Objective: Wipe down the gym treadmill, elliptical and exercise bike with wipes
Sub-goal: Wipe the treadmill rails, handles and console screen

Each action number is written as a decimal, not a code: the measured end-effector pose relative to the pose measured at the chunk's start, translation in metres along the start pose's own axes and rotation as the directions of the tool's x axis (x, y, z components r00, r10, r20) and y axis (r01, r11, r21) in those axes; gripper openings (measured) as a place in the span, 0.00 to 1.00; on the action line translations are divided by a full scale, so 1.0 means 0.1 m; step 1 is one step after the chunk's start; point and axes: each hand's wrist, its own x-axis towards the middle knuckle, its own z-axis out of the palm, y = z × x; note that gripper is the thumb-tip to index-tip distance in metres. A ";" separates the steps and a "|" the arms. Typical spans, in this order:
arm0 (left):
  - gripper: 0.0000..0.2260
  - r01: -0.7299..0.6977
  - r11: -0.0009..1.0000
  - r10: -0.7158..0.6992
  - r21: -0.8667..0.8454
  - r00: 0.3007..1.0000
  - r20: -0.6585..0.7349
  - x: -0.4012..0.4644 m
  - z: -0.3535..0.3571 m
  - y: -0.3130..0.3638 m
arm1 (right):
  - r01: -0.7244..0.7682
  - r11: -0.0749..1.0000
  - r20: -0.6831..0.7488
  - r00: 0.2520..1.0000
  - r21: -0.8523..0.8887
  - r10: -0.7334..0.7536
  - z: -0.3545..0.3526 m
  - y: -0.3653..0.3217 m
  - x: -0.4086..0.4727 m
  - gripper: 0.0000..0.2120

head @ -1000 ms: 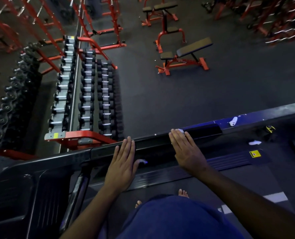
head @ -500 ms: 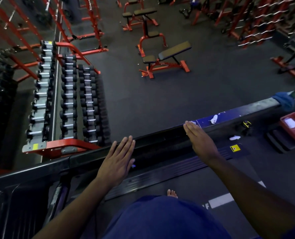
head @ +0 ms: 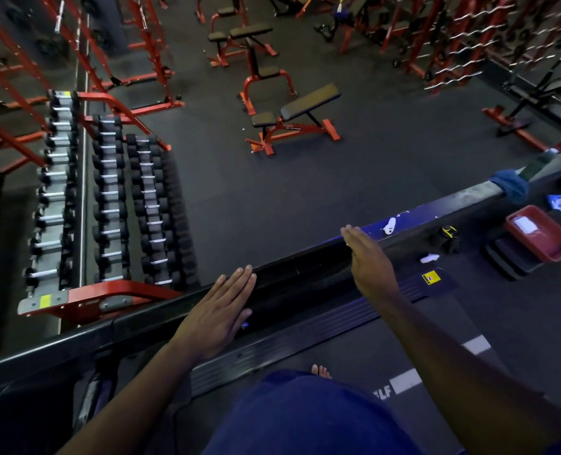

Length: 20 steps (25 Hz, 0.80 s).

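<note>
Treadmill rail [head: 308, 262]: runs diagonally across in front of us, dumbbell rack [head: 108, 205] beyond it
Left hand [head: 218, 311]: we lay it flat on the rail, fingers straight and together
Right hand [head: 369, 257]: flat on the rail too, fingers straight; any wipe under it we can't see
Red tray [head: 543, 233]: off right

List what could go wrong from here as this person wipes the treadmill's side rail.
1. The right hand lies flat on the side rail with only a sliver of white at its fingertips; the wipe, if that is it, could slip out.
2. A bare foot stands on the treadmill belt; damp residue may make it slippery.
3. The blue cloth draped over the rail could be knocked off.
</note>
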 end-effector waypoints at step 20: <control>0.33 0.642 0.757 -0.653 -0.125 0.751 -0.098 -2.12 -0.16 -0.82 | 0.634 0.764 0.322 0.752 -0.118 -0.575 1.51 -2.52 -0.75 0.41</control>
